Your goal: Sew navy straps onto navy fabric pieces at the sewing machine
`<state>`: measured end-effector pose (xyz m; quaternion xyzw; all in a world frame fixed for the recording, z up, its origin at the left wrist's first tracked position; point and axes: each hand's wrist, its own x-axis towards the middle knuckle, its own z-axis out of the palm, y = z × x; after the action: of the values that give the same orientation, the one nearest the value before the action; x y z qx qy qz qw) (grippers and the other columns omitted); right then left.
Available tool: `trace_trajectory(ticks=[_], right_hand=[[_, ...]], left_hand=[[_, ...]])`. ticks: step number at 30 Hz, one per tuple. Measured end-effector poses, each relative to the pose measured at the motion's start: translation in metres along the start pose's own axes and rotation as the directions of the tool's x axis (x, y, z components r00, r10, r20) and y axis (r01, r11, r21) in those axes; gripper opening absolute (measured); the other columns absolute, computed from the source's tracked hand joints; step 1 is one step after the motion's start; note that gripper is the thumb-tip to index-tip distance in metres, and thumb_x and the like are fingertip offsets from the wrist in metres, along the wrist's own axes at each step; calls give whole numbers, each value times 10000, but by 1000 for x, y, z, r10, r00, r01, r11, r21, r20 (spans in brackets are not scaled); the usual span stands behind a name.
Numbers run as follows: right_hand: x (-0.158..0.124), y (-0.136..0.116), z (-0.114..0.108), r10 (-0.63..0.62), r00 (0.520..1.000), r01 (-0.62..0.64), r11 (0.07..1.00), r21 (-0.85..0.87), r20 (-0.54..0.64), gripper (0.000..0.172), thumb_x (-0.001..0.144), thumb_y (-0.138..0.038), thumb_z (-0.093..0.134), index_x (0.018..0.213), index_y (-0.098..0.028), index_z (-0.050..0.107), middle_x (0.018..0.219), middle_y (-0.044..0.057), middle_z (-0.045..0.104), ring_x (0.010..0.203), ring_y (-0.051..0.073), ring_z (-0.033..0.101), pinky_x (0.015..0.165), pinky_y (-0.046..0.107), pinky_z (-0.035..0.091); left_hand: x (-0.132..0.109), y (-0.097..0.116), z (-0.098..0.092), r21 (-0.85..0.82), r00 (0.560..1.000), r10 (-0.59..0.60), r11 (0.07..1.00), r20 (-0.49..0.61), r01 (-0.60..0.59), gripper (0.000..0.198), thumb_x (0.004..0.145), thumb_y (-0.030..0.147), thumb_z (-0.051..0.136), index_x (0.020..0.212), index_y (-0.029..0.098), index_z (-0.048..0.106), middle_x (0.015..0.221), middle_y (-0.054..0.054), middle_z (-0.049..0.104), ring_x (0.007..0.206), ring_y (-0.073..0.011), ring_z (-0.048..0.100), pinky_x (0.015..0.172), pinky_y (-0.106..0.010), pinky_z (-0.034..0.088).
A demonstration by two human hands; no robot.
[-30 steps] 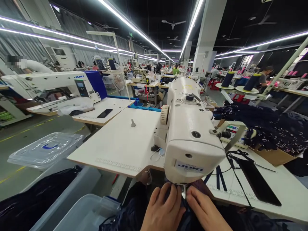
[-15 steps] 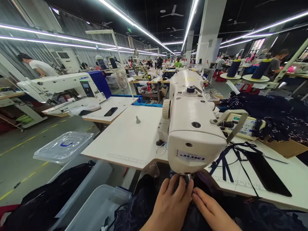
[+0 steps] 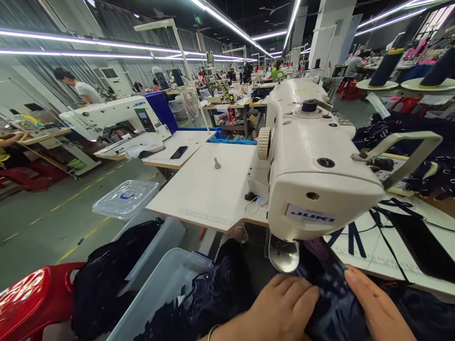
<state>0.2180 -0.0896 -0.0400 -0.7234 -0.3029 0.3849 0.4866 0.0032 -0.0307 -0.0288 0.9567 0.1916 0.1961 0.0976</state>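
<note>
Clutching dark fabric (image 3: 334, 312), left hand (image 3: 284, 308) grip seemingly clenched; right hand (image 3: 377, 310) flat, released; white table (image 3: 209, 189), strip-lit hall.

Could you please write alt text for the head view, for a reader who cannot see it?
A person's left hand and right hand rest on bunched dark navy fabric in front of a white Juki sewing machine on a white table, in a long factory hall.

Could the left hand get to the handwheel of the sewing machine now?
Probably yes: the left hand lies on the fabric, and the way over the table to the handwheel shows nothing in between.
</note>
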Motion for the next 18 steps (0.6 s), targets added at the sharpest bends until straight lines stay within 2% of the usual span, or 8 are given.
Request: trace_trajectory(ticks=[2, 4, 6, 8, 10, 13, 16, 18], right_hand=[[7, -3, 10, 61, 998, -61, 997, 49, 4, 515, 793, -605, 623, 1120, -213, 692, 1166, 71, 718, 1125, 314, 642, 845, 366, 594], [6, -6, 20, 58, 997, -59, 998, 15, 45, 543, 811, -611, 597, 1164, -205, 667, 1221, 75, 692, 1181, 308, 606, 926, 376, 554], [1, -8, 27, -1, 994, 9, 997, -72, 105, 552, 825, -629, 561, 1157, -200, 661, 1228, 78, 687, 1202, 301, 591, 966, 367, 524], [1, -9, 30, -116, 967, 155, 975, -162, 228, 480, 867, -617, 501, 1056, -211, 674, 1109, 72, 730, 1111, 281, 646, 907, 327, 549], [7, -7, 33, -237, 889, 343, 911, -229, 391, 417, 940, -561, 406, 873, -226, 645, 868, 46, 737, 881, 233, 706, 743, 274, 574], [26, 1, 38, -363, 759, 585, 745, -322, 541, 447, 996, -493, 292, 723, -237, 536, 641, 3, 636, 598, 177, 652, 557, 250, 503], [37, 3, 39, -472, 713, 698, 548, -461, 518, 456, 1007, -484, 279, 737, -233, 549, 656, 7, 629, 587, 185, 645, 520, 264, 454], [34, -9, 37, -526, 634, 773, 447, -450, 567, 428, 1017, -443, 322, 772, -229, 601, 702, 13, 646, 633, 176, 650, 549, 256, 453]], left_hand=[[5, 1, 2, 86, 998, -42, 995, -36, 45, 334, 909, 286, 516, 1187, 104, 488, 930, -75, 691, 804, -203, 673, 762, -303, 510], [6, 2, 6, 137, 992, -84, 986, -94, 96, 207, 812, 218, 538, 1004, 139, 530, 719, -26, 650, 584, -173, 623, 648, -304, 503], [2, 3, 11, 178, 983, -106, 975, -148, 132, 132, 735, 217, 562, 850, 179, 509, 605, -4, 599, 476, -158, 568, 548, -289, 472], [-3, 4, 17, 229, 980, -117, 961, -161, 153, 132, 693, 216, 584, 780, 194, 487, 546, 7, 564, 424, -149, 536, 500, -275, 447], [-7, 5, 22, 260, 983, -113, 954, -144, 148, 151, 665, 207, 607, 744, 196, 478, 504, 22, 537, 380, -138, 506, 462, -264, 423], [-11, 5, 25, 265, 991, -80, 959, -103, 105, 189, 665, 203, 641, 686, 198, 454, 478, 38, 526, 329, -117, 464, 407, -250, 380], [-8, 5, 15, 230, 990, -92, 966, -108, 115, 225, 804, 330, 641, 730, 194, 478, 533, 35, 578, 397, -129, 540, 460, -251, 446], [-3, 5, -3, 120, 982, -135, 981, -135, 152, 354, 870, 513, 600, 920, 168, 535, 757, -31, 684, 639, -180, 671, 620, -286, 537]])
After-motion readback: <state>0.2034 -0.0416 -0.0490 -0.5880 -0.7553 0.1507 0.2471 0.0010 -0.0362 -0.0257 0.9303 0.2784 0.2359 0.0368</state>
